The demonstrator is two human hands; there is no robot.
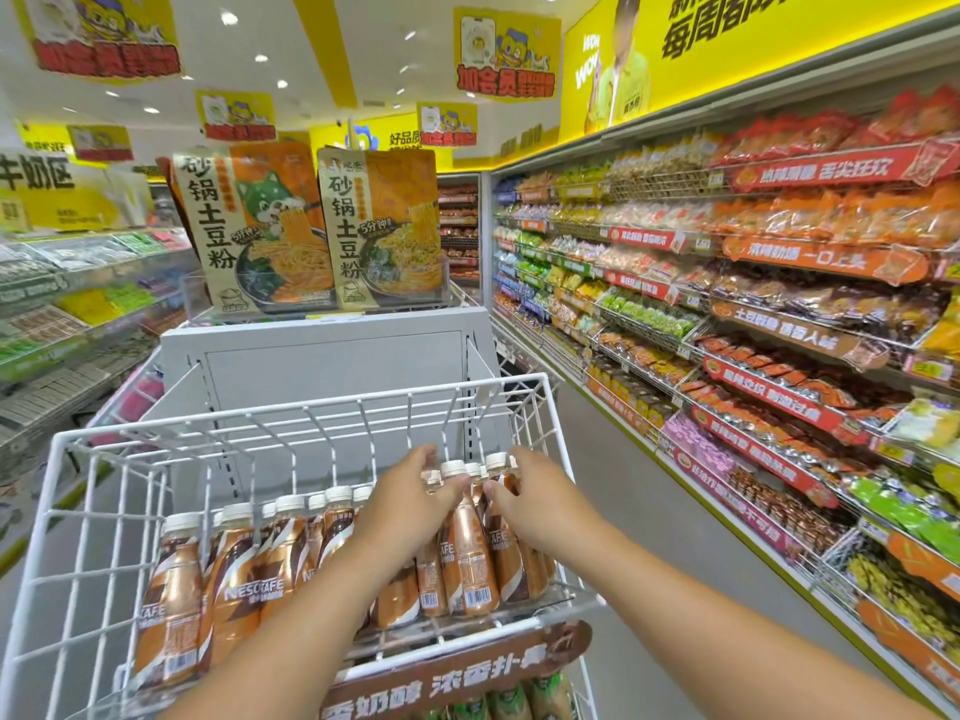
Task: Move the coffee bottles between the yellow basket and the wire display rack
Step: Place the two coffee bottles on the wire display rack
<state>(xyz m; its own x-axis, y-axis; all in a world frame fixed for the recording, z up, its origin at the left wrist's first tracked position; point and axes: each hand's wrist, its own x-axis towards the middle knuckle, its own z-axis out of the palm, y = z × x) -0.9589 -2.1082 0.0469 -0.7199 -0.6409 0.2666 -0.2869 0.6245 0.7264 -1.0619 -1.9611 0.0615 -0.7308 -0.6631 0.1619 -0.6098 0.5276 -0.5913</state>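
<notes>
A white wire display rack (291,423) stands in front of me, its top tier lined with several brown coffee bottles (228,574) with white caps. Both hands reach into the right end of that tier. My left hand (410,506) curls over a bottle neck near the back. My right hand (540,504) grips another coffee bottle (467,558) by its neck, thumb and fingers around it. Both bottles stand upright in the rack among the others. No yellow basket is in view.
A brown sign strip (457,672) runs along the rack's front, with green-capped bottles (509,704) on the tier below. Behind the rack is a grey cabinet (322,356) topped with noodle packs. Snack shelves (753,314) line the right side of the aisle; more shelves stand at the left.
</notes>
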